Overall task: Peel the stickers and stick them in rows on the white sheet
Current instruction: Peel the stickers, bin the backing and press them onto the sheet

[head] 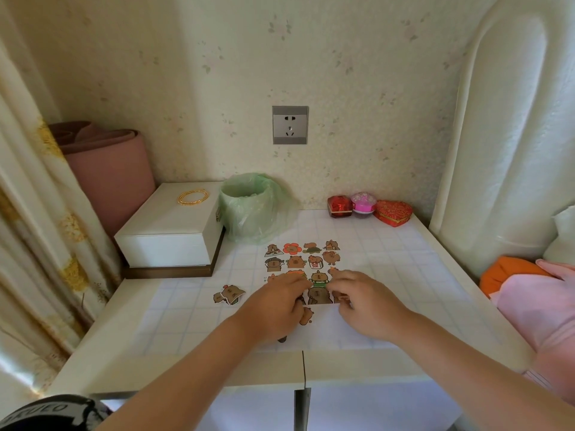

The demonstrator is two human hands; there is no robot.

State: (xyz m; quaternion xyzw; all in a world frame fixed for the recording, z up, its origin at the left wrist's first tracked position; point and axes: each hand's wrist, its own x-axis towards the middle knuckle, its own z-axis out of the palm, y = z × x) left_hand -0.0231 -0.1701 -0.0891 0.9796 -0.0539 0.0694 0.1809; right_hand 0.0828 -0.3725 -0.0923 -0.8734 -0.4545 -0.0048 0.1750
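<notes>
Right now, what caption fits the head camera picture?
Left hand and right hand handle brown cartoon stickers on white paper sheet.

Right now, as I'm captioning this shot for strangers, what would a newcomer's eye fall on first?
The rows of cartoon stickers on the white sheet in mid-view draw the eye first, with the left hand and right hand meeting over the nearest rows. Next come the red heart-shaped box at the back right and the green-bagged bin beside the white box at the back left.
</notes>
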